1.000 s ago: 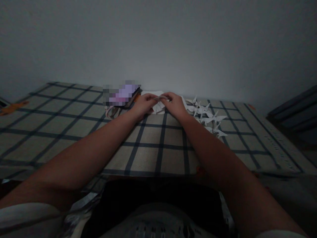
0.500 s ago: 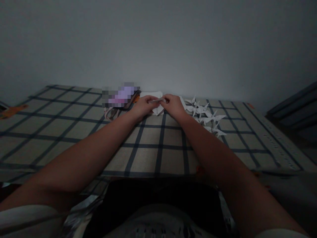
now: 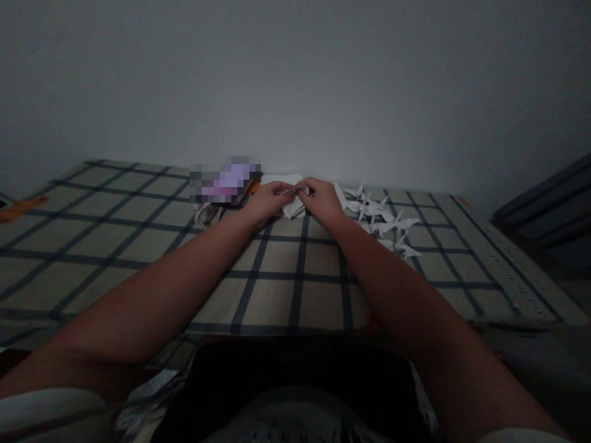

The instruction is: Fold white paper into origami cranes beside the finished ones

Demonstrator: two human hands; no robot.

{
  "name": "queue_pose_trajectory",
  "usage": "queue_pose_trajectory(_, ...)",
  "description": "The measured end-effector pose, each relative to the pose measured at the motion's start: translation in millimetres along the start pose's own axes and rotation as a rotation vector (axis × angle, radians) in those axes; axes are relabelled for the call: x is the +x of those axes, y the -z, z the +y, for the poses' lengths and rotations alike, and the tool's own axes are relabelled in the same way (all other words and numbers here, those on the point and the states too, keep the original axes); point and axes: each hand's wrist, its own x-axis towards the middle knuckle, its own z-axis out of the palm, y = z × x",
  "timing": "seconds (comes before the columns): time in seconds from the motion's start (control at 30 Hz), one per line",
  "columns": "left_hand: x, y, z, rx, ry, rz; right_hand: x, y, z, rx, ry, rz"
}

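Observation:
Both my hands meet at the far middle of a table covered with a checked cloth [image 3: 286,289]. My left hand [image 3: 268,200] and my right hand [image 3: 323,200] pinch a small piece of white folded paper [image 3: 295,204] between their fingertips. The fingers of both hands are curled closed on it. Under and behind the hands lies a stack of white paper sheets [image 3: 281,179]. Right of my right hand sit several white folded paper cranes [image 3: 385,223].
A blurred purple object [image 3: 226,179] lies left of the hands by the wall, with a pale loop of cord [image 3: 205,212] beside it. An orange thing [image 3: 18,208] lies at the far left edge. A dark piece of furniture [image 3: 549,215] stands at the right.
The hands have drawn slightly closer together on the paper and shifted a little away from me. The view has tilted slightly.

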Motion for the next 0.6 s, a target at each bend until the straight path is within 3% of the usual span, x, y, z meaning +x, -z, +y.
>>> queue_pose_trajectory(0.2,2.9,4.2,1.9,-0.164,-0.007,0.046,2.2,-3.2,-1.4,0.322,-0.110,0.065)
queue_pose_trajectory(0.3,4.7,8.5,4.1,-0.263,0.001,0.008,2.9,-3.4,-4.2,0.511,-0.215,0.025)
queue_pose_trajectory(0.6,4.8,9.4,8.6,-0.320,0.040,-0.022,1.7,-1.0,-2.1,0.657,-0.296,-0.093)
